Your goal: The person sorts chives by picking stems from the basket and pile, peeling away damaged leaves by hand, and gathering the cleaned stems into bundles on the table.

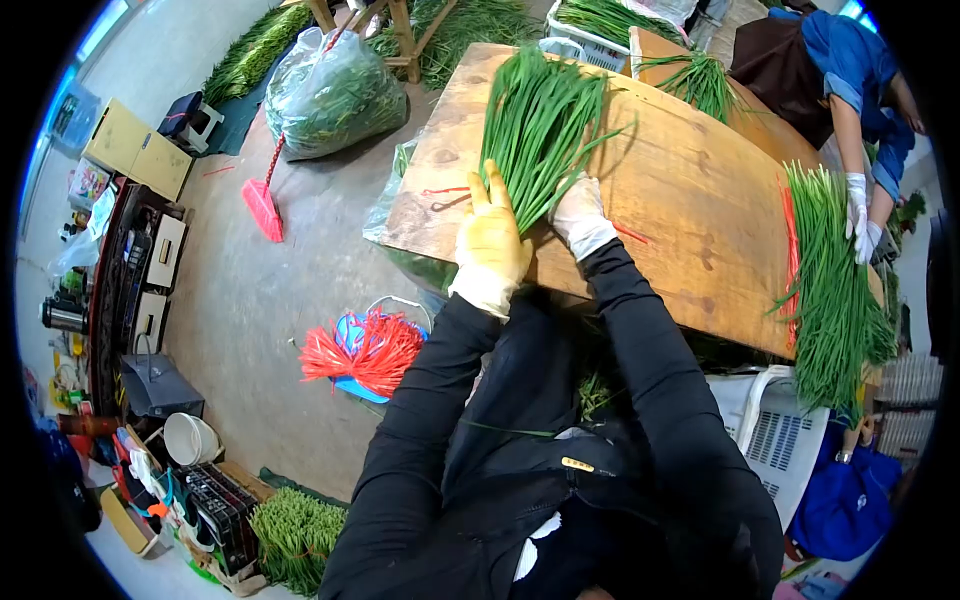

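Observation:
A loose bunch of garlic chives [545, 120] lies at the near left end of the wooden table, leaf ends fanned away from me. My left hand [492, 240], in a yellowed glove, rests against the left side of the stems with its fingers stretched out. On the other side my right hand [582, 212], in a white glove, grips the lower end, its fingers partly hidden by the leaves. A red strip [632, 233] shows beside my right hand, and another red end pokes out left of the bunch.
The wooden table [690, 200] bears a chive pile [830, 270] and red strips at its right end. A co-worker's gloved hands [860, 225] touch that pile. Left on the floor are a filled plastic bag [335, 100], a pink broom [262, 210] and red strips [365, 350] in a blue container.

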The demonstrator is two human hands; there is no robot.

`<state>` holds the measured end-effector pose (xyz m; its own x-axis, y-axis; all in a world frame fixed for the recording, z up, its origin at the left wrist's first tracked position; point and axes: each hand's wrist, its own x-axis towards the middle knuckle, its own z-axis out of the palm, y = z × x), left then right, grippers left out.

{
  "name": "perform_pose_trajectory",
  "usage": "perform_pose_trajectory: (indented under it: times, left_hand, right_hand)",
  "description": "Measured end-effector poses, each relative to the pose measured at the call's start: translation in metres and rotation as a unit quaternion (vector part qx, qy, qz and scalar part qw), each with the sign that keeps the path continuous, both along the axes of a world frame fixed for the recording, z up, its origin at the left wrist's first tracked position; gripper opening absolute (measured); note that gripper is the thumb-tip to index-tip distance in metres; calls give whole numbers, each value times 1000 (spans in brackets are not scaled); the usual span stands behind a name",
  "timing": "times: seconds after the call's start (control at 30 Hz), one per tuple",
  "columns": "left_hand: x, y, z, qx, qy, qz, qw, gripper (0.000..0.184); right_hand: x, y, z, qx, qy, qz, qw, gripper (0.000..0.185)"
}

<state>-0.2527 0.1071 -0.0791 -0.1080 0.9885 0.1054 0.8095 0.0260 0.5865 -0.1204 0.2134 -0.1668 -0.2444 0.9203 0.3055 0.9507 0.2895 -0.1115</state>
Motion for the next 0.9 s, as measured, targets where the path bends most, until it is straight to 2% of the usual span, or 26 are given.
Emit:
perform_pose_trajectory:
  times: [0.07, 0.1, 0.13, 0.2, 0.23, 0.27, 0.33, 0.4, 0.43, 0.47, 0.53, 0.57, 0.6, 0.63, 0.73, 0.8, 0.87, 0.9]
  left_hand:
    - [1, -5, 0, 16, 27, -18, 999, 103]
    - [0, -4, -2, 24, 74, -33, 996, 102]
    - [-6, 0, -7, 24, 74, -31, 996, 102]
    - [-31, 12, -19, 64, -98, -117, 986, 92]
    - [-48, 17, -22, 91, -142, -145, 975, 77]
    - [-63, 19, -24, 26, -221, -136, 966, 60]
    - [-97, 32, -28, -73, -329, -116, 934, 43]
    - [-108, 37, -14, 16, -235, -80, 969, 34]
    - [-113, 39, -11, 157, -16, -100, 982, 35]
    - [-113, 41, -9, 157, -17, -101, 982, 35]
    - [-112, 46, -7, 6, 97, -149, 984, 32]
    - [-114, 51, -20, 53, 53, -149, 986, 27]
    - [-116, 57, -27, 54, 52, -153, 985, 27]
    - [-119, 63, -32, 51, 30, -156, 986, 23]
    - [-121, 77, -43, 79, 9, -124, 989, 15]
    - [-122, 83, -42, 74, 41, -124, 989, 24]
    - [-108, 72, -2, 22, 184, -108, 977, 42]
    - [-109, 64, 0, 120, 232, -116, 958, 58]
  right_hand:
    - [4, -2, 4, -2, 10, 44, 999, 18]
    - [6, -2, 7, -48, -18, 27, 998, 19]
    - [8, -5, 19, -48, -19, 29, 998, 19]
    - [16, -10, 45, -101, -44, 72, 991, 23]
    - [22, -13, 51, -101, -43, 77, 991, 25]
    - [30, -13, 54, -90, -29, 90, 991, 25]
    - [42, -8, 46, -68, 19, 110, 991, 26]
    - [43, -16, 61, -77, 24, 103, 991, 24]
    - [45, -18, 64, -102, 75, 118, 985, 23]
    - [48, -19, 66, -124, 126, 133, 975, 22]
    - [53, -23, 68, -137, 161, 140, 967, 21]
    - [55, -27, 72, -144, 165, 110, 970, 20]
    - [57, -30, 74, -149, 169, 79, 971, 19]
    - [60, -28, 68, -169, 239, 79, 953, 19]
    - [70, -27, 65, -173, 192, 57, 964, 21]
    - [68, -30, 69, -167, 173, 64, 969, 20]
    - [73, -31, 73, -157, 153, 69, 973, 20]
    - [75, -34, 72, -174, 219, 67, 958, 20]
